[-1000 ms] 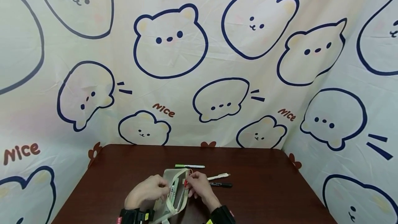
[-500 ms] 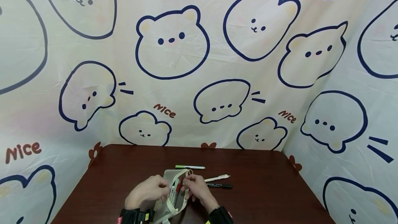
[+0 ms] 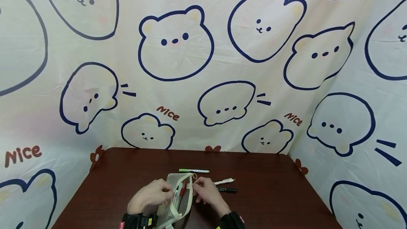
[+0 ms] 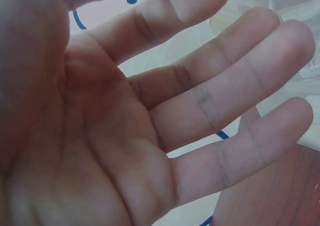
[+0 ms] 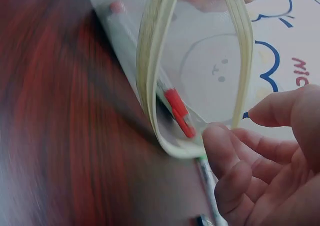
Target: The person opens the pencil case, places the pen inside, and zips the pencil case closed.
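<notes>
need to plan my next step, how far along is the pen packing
Looks done: the red pen is inside the pouch. In hand: the left hand holds the pouch; the right hand, right by it, holds no pen. Probably remaining: the green-and-white pen, white pen and black pen, on the table.

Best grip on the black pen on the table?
I'd pinch the black pen near its exposed right end, from above and the right: it lies flat on the table, the right hand hides its left end, and the white pen lies just beyond.
</notes>
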`<state>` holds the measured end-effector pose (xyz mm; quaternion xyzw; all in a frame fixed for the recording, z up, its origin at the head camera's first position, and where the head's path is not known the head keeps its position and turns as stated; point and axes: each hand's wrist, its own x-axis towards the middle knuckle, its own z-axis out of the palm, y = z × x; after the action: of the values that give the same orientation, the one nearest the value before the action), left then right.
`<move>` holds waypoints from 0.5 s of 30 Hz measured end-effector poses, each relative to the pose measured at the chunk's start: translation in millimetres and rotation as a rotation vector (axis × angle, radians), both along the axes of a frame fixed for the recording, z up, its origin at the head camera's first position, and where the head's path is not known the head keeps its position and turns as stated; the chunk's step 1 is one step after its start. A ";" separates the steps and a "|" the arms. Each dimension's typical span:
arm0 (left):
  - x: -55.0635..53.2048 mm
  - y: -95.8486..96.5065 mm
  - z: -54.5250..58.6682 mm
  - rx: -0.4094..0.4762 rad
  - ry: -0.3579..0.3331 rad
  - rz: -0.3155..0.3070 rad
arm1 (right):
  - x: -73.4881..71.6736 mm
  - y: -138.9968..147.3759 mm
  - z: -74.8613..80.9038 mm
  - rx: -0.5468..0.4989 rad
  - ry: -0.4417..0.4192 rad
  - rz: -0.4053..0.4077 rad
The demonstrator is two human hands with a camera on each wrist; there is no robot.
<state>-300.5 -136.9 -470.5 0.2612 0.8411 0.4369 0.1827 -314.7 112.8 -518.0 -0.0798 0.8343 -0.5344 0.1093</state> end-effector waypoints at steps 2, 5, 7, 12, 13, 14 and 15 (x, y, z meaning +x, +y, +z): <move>0.2 0.6 0.1 0.004 0.000 0.000 | 0.9 6.9 4.3 0.074 0.040 0.018; 0.3 0.8 0.0 0.003 0.005 0.003 | 1.8 16.6 9.4 0.155 0.080 0.031; 0.2 0.8 -0.2 -0.002 0.013 0.003 | 2.0 21.0 13.2 0.184 0.096 0.033; -0.4 0.3 -1.0 -0.002 0.007 0.008 | 1.3 27.6 17.9 0.243 0.113 0.043; -0.5 0.3 -1.2 -0.002 0.004 0.009 | 0.6 28.6 17.3 0.261 0.114 0.049; -0.7 0.3 -1.6 -0.001 0.001 0.011 | -0.1 29.6 16.3 0.282 0.116 0.056; -0.9 0.3 -2.1 0.001 0.001 0.009 | -0.7 30.4 15.5 0.304 0.120 0.060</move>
<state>-301.4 -136.6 -472.6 0.2576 0.8421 0.4383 0.1802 -315.5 143.1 -502.5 -0.1190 0.9079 -0.3925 0.0862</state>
